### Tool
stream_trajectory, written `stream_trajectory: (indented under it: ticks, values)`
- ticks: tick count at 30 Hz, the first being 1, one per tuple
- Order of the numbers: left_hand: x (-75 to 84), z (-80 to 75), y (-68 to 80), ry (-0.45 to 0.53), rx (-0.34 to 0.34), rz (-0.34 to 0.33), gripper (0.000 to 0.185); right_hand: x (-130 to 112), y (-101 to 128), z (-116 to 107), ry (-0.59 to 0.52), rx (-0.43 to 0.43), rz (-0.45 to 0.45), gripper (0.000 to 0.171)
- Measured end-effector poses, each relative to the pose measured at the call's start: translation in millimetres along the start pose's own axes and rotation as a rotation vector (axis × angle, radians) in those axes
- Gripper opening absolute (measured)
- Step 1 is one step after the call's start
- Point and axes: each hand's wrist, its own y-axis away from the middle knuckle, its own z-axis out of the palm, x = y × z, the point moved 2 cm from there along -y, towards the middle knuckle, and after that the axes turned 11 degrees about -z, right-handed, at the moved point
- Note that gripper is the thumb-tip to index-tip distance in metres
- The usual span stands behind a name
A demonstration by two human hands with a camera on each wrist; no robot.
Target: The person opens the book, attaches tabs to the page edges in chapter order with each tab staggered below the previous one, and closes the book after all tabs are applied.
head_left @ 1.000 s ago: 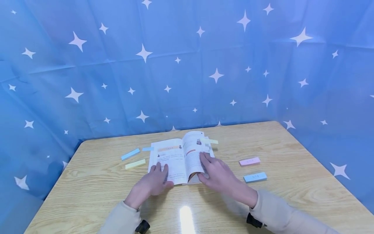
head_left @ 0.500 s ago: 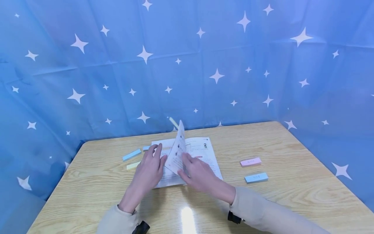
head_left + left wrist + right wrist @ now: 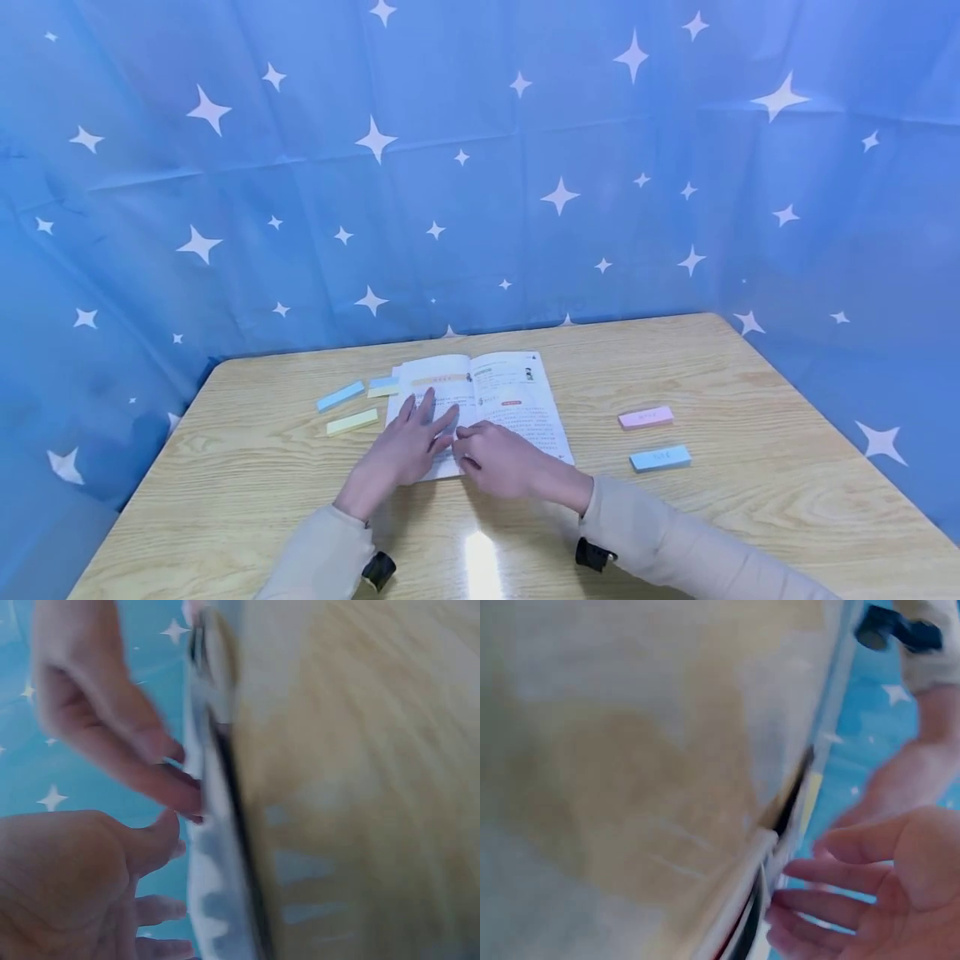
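Observation:
An open book [image 3: 519, 392] with printed pages lies on the wooden table. My left hand [image 3: 403, 446] rests on the left page with its fingers spread. Beside it, my right hand [image 3: 501, 458] touches the book's lower part near the centre fold, its fingers bent downward. In the right wrist view the right hand's fingers [image 3: 817, 904] reach the page edges and look only loosely bent, holding nothing. The left wrist view has the left hand's thumb [image 3: 154, 844] close to the page. Blue and yellow tabs [image 3: 383, 386] stick out from the book's left edge.
Left of the book lie a blue sticky-note pad [image 3: 341, 396] and a yellow pad [image 3: 352, 422]. A pink pad [image 3: 646, 417] and another blue pad [image 3: 660, 458] lie on the table [image 3: 750, 500] to the right. Behind hangs a blue curtain [image 3: 480, 208] with white stars.
The page with the yellow tab has turned from right to left and now lies flat. The right hand has moved left to the centre fold; the left hand has spread over the left page.

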Motion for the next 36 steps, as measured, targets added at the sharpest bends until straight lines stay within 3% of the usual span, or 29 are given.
stream_trajectory:
  ticks: [5, 12, 16, 24, 27, 30, 36]
  values:
    - [-3.4, 9.2, -4.7, 0.017, -0.088, -0.015, 0.05, 16.1, -4.2, -10.6, -0.173, -0.001, 0.083, 0.021]
    - [-6.2, 9.7, -7.4, -0.031, -0.117, -0.014, 0.053, 60.9, -31.4, -15.4, -0.121, -0.048, 0.315, 0.049]
    - [-7.7, 10.9, -8.2, -0.03, -0.138, -0.021, 0.053, 91.4, -43.8, -9.5, -0.203, -0.11, 0.434, 0.063]
    - [-2.4, 12.5, -9.7, -0.035, -0.145, -0.053, 0.054, 114.9, -51.4, -1.7, -0.211, -0.157, 0.59, 0.069]
    - [0.1, 13.2, -10.7, -0.048, -0.143, -0.077, 0.054, 110.5, -50.3, -2.7, -0.155, -0.194, 0.587, 0.069]
    - [0.8, 13.6, -10.7, -0.059, -0.145, -0.107, 0.053, 97.5, -43.8, -3.1, -0.098, -0.244, 0.517, 0.068]
    - [2.5, 13.4, -10.0, -0.06, -0.149, -0.137, 0.054, 49.8, -12.5, -2.5, -0.034, -0.32, 0.378, 0.065]
